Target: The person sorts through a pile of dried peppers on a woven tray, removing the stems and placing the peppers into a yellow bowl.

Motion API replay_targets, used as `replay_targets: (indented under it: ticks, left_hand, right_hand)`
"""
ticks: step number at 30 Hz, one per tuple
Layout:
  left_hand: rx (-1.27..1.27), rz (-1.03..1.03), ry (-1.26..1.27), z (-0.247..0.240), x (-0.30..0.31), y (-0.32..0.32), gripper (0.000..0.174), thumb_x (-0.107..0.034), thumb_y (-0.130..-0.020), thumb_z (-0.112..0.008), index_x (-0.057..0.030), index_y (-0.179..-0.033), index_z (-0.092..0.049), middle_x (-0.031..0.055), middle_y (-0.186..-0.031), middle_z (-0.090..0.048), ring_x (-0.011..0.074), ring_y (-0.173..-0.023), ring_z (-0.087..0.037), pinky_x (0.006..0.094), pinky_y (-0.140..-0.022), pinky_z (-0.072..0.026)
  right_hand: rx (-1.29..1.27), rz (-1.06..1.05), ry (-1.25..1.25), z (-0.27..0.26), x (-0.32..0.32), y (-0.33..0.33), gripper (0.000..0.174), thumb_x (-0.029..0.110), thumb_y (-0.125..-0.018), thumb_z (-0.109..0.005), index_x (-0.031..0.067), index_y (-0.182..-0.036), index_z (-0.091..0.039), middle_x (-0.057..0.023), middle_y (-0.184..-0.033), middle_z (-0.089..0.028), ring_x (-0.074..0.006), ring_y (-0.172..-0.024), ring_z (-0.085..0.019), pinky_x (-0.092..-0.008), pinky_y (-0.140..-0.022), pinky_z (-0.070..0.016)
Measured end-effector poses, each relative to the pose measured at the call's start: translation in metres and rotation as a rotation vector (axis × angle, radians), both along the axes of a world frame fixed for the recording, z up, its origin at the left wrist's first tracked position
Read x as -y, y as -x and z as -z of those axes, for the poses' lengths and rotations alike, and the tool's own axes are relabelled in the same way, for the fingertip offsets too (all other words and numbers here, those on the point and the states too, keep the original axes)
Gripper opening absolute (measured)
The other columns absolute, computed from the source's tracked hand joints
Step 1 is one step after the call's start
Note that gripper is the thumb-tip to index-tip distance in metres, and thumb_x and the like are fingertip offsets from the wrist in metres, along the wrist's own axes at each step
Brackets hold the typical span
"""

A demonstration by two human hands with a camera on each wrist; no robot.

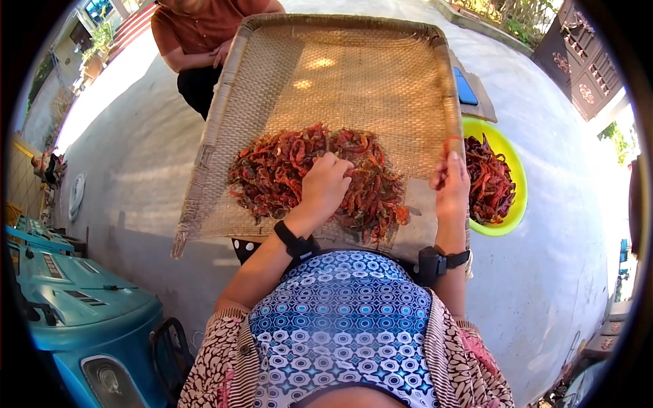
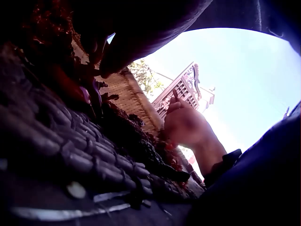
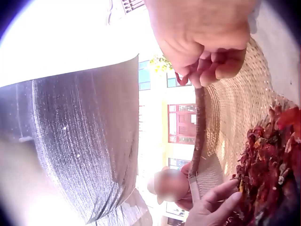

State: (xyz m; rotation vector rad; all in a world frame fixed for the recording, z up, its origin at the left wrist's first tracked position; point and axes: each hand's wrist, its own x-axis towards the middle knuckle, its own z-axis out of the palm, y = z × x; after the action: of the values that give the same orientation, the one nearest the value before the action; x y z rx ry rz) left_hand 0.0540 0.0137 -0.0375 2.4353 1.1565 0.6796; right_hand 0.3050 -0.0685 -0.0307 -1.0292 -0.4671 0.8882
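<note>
Dried red peppers (image 1: 286, 166) lie heaped on the near half of a woven tray (image 1: 354, 75). The left hand (image 1: 326, 182) is over the heap, its thumb and finger pinching a dried pepper; in the left wrist view its dark fingertips meet a shrivelled pepper (image 2: 95, 94). From the right wrist view, the left hand (image 3: 214, 209) reaches in at the edge of the heap (image 3: 268, 174). Above the tray's right rim, the right hand (image 1: 451, 182) has curled fingers; a small red pepper (image 3: 181, 79) shows at the fingertips of the right hand (image 3: 207, 52).
A yellow-green bowl (image 1: 518, 180) of red peppers stands just right of the tray. Beyond it a blue phone (image 1: 465, 87) lies on a board. Someone in a rust-coloured shirt (image 1: 194, 30) crouches at the tray's far left. A teal vehicle (image 1: 95, 299) stands at the lower left.
</note>
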Motion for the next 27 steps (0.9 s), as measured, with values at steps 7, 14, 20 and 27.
replay_targets:
  ticks: [7,14,20,27]
  left_hand:
    - [-0.028,0.075,-0.129,0.008,-0.006,-0.003,0.021,-0.011,-0.084,-0.069,-0.0082,-0.105,-0.065,0.0063,-0.093,-0.051,0.0266,-0.091,-0.053,0.0386,-0.076,-0.0486]
    - [0.153,0.071,0.121,-0.012,0.006,0.0,0.015,-0.013,-0.089,-0.061,-0.004,-0.101,-0.064,0.0115,-0.093,-0.057,0.03,-0.09,-0.058,0.0397,-0.076,-0.0485]
    - [0.449,0.083,0.471,-0.021,0.013,0.002,0.018,-0.012,-0.096,-0.055,-0.0032,-0.111,-0.061,0.005,-0.1,-0.061,0.0138,-0.086,-0.058,0.0281,-0.074,-0.0458]
    - [0.662,0.025,0.665,-0.02,0.012,0.008,0.017,-0.013,-0.098,-0.054,-0.004,-0.112,-0.059,0.0007,-0.09,-0.06,0.0079,-0.078,-0.055,0.0234,-0.07,-0.0463]
  right_hand:
    - [0.036,-0.081,0.063,0.012,0.002,0.007,0.027,0.028,-0.098,-0.057,0.0072,-0.114,-0.058,-0.0003,-0.084,-0.059,-0.0092,-0.061,-0.05,-0.0246,-0.055,-0.0403]
    - [0.634,-0.516,0.178,0.007,-0.006,0.059,0.03,0.017,-0.091,-0.065,0.0042,-0.117,-0.057,-0.0026,-0.084,-0.061,-0.0079,-0.068,-0.055,-0.0248,-0.058,-0.0457]
    - [1.051,-0.463,0.267,0.001,-0.006,0.071,0.038,0.02,-0.086,-0.07,0.0053,-0.119,-0.058,-0.0042,-0.08,-0.061,-0.012,-0.07,-0.057,-0.0283,-0.063,-0.0462]
    - [0.852,-0.535,0.19,0.0,-0.006,0.075,0.03,0.018,-0.089,-0.069,0.0034,-0.113,-0.059,-0.0008,-0.077,-0.058,-0.0082,-0.063,-0.051,-0.0259,-0.057,-0.043]
